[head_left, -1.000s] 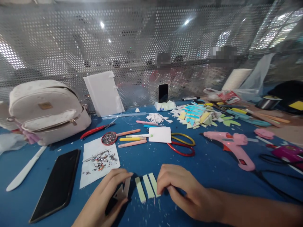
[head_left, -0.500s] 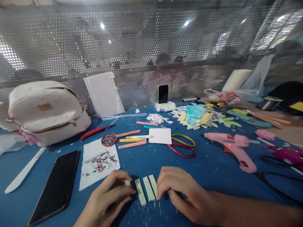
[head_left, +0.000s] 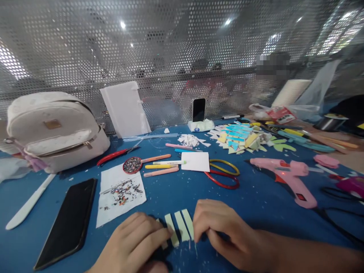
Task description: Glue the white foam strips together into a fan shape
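Note:
Several pale green strips point(head_left: 181, 226) lie side by side on the blue table near its front. My left hand point(head_left: 136, 239) is closed over the leftmost strip, whose ends show at either side of the fingers; its thumb is mostly hidden below. Its fingertips reach the neighbouring strip point(head_left: 172, 230). My right hand point(head_left: 220, 229) rests with curled, closed fingers against the edge of the rightmost strip point(head_left: 188, 223). Nothing shows inside the right hand.
Beyond the hands lie a white card point(head_left: 195, 162), pens point(head_left: 161, 167), scissors point(head_left: 224, 178) and a heap of cut pieces point(head_left: 240, 138). A pink glue gun point(head_left: 287, 174) is at right. Left are a phone point(head_left: 68, 220), a beaded sheet point(head_left: 121, 197) and a backpack point(head_left: 57, 132).
My left hand has moved slightly right and turned palm down, bringing another strip beside the row. The small white piece at its fingers is out of sight. My right hand stays by the strips.

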`<state>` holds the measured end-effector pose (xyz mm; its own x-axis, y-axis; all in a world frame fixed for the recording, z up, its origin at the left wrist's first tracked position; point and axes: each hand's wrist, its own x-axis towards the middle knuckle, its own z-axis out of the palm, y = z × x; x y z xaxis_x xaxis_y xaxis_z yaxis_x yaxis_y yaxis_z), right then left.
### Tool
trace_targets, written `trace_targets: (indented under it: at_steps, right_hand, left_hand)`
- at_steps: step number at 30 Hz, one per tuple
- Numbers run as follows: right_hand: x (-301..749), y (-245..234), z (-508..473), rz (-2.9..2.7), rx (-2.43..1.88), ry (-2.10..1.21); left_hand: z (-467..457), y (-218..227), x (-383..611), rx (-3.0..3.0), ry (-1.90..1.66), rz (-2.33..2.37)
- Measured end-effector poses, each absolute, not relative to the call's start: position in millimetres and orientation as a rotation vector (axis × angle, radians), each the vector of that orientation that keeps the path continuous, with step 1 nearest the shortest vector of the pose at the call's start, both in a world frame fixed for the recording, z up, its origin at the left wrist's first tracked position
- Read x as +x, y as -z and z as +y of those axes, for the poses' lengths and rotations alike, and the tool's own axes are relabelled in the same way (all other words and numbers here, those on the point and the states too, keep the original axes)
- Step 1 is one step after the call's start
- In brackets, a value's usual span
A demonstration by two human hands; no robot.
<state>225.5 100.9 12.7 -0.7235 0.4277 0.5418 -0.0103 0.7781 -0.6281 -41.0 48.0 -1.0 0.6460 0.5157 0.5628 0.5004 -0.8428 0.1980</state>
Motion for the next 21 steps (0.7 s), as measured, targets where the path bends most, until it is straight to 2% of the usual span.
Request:
trace_targets:
  at_steps: [3,8,21]
  right_hand:
    - [225.2,-13.6,101.3,-2.267,-0.325,-0.81]
    - [223.2,-13.8,99.5,-2.342,-0.417,-0.768]
    - [222.9,-12.1,99.3,-2.378,-0.386,-0.718]
  left_hand:
    - [47.6,7.2,-46.3,2.776,-0.967,1.075]
    - [47.4,12.6,-46.0,2.633,-0.71,1.422]
    - [34.8,4.9,-44.6,2.253,-0.859,1.3]
